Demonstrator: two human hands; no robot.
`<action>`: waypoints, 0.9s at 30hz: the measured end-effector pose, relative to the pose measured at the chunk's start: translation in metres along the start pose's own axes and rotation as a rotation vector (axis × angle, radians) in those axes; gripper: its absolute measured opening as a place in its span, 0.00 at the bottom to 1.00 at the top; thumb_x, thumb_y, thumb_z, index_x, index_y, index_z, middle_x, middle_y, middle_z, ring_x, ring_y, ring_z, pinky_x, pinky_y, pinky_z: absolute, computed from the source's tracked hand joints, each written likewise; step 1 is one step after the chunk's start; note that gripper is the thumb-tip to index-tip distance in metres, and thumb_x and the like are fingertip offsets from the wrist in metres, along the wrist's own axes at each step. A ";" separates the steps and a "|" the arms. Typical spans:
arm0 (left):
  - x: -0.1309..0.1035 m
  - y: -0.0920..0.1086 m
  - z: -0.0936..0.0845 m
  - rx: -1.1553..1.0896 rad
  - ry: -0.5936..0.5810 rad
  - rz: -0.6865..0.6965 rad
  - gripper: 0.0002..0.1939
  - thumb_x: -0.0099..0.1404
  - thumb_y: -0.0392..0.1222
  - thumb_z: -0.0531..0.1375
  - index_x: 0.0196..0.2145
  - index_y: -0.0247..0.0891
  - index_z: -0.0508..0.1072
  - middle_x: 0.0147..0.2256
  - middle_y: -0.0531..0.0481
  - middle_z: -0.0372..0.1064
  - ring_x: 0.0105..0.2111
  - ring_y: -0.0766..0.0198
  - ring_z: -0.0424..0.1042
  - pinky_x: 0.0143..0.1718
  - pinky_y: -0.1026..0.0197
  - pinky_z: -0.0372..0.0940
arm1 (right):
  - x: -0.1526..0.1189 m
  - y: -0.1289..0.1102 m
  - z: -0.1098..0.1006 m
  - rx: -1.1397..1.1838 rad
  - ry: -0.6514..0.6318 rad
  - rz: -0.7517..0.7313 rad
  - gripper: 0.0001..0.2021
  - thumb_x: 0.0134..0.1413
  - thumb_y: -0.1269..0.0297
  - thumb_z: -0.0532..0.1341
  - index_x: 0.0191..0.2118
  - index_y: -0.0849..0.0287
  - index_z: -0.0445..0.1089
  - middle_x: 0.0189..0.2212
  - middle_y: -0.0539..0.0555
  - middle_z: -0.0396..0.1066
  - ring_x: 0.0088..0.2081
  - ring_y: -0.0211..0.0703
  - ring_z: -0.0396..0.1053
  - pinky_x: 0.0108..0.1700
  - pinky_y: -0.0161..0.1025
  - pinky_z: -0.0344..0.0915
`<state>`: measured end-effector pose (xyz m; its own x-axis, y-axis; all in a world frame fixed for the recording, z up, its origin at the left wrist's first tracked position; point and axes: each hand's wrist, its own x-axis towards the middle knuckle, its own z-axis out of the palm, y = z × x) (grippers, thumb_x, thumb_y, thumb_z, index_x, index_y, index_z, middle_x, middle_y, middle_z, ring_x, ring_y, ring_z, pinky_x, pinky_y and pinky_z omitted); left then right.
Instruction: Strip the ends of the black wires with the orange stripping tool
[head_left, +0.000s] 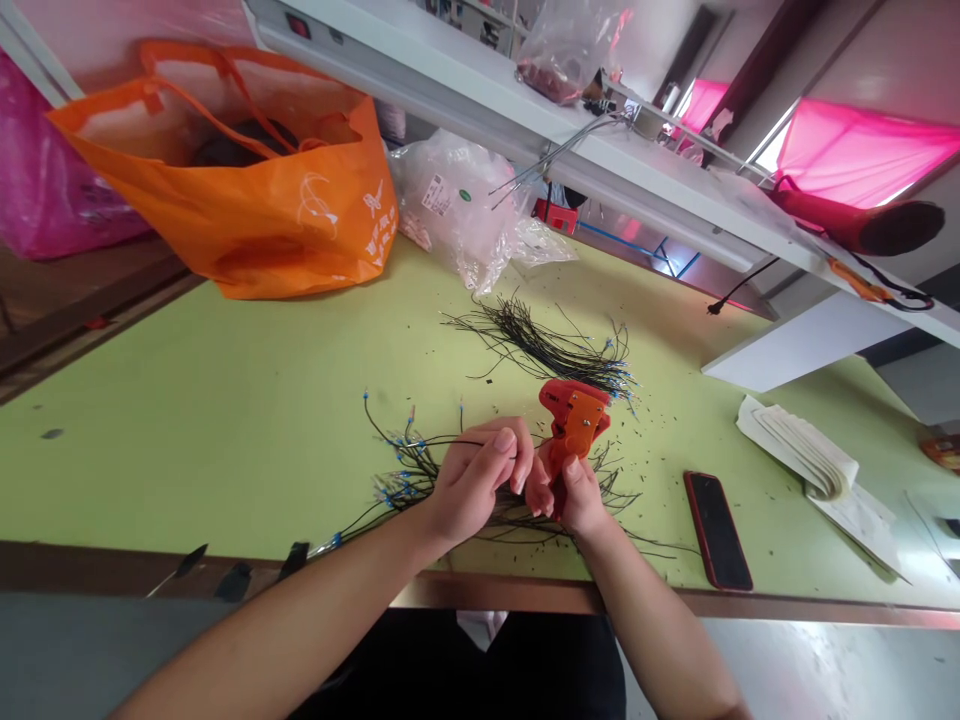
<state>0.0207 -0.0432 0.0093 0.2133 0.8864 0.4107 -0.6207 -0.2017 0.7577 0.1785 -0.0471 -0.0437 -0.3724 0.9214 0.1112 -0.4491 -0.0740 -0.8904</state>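
Observation:
Pinched between the fingers of my left hand (480, 478) is a thin black wire (469, 442), which runs out to the left. My right hand (571, 490) is wrapped round the handle of a red and orange wire stripper (579, 415), its head pointing up and away from me. The two hands are almost touching. Below and around them lies a loose bundle of black wires (409, 480), many with blue ends. A second pile of black wires (540, 340) rests farther back on the table.
The green table (225, 430) carries dark scraps near the wires. A phone (718, 530) and folded paper (810, 460) lie at right. At the back stand an orange bag (300, 220) and clear plastic bags (457, 200), under a white shelf (465, 80).

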 end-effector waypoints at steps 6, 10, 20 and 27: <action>0.004 -0.001 -0.002 -0.117 0.030 -0.038 0.34 0.74 0.54 0.56 0.13 0.36 0.54 0.21 0.53 0.58 0.19 0.71 0.60 0.28 0.60 0.70 | 0.006 -0.029 0.003 0.053 0.179 -0.189 0.18 0.56 0.46 0.70 0.32 0.54 0.67 0.19 0.44 0.59 0.20 0.38 0.58 0.26 0.37 0.64; 0.005 0.000 -0.001 -0.152 0.034 -0.089 0.35 0.72 0.55 0.58 0.13 0.36 0.53 0.20 0.54 0.57 0.18 0.71 0.60 0.26 0.60 0.70 | 0.011 -0.037 -0.001 0.030 0.353 -0.232 0.16 0.51 0.54 0.73 0.38 0.53 0.69 0.28 0.48 0.65 0.28 0.40 0.64 0.33 0.40 0.68; 0.005 -0.022 0.005 0.222 0.018 -0.149 0.28 0.69 0.67 0.56 0.29 0.37 0.73 0.16 0.59 0.56 0.18 0.68 0.62 0.26 0.62 0.66 | 0.002 -0.028 -0.003 -0.167 0.207 -0.110 0.13 0.55 0.56 0.71 0.39 0.55 0.70 0.30 0.49 0.69 0.28 0.42 0.67 0.29 0.39 0.69; -0.014 -0.015 0.007 0.248 0.275 -0.337 0.32 0.62 0.71 0.60 0.21 0.37 0.65 0.26 0.53 0.66 0.20 0.69 0.64 0.25 0.62 0.64 | -0.014 -0.067 -0.035 -0.216 0.317 -0.218 0.13 0.50 0.61 0.73 0.37 0.54 0.70 0.29 0.50 0.70 0.35 0.47 0.71 0.42 0.47 0.73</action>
<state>0.0321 -0.0554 -0.0045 0.1439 0.9896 -0.0011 -0.3459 0.0514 0.9368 0.2424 -0.0416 -0.0008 -0.0054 0.9806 0.1959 -0.2967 0.1855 -0.9368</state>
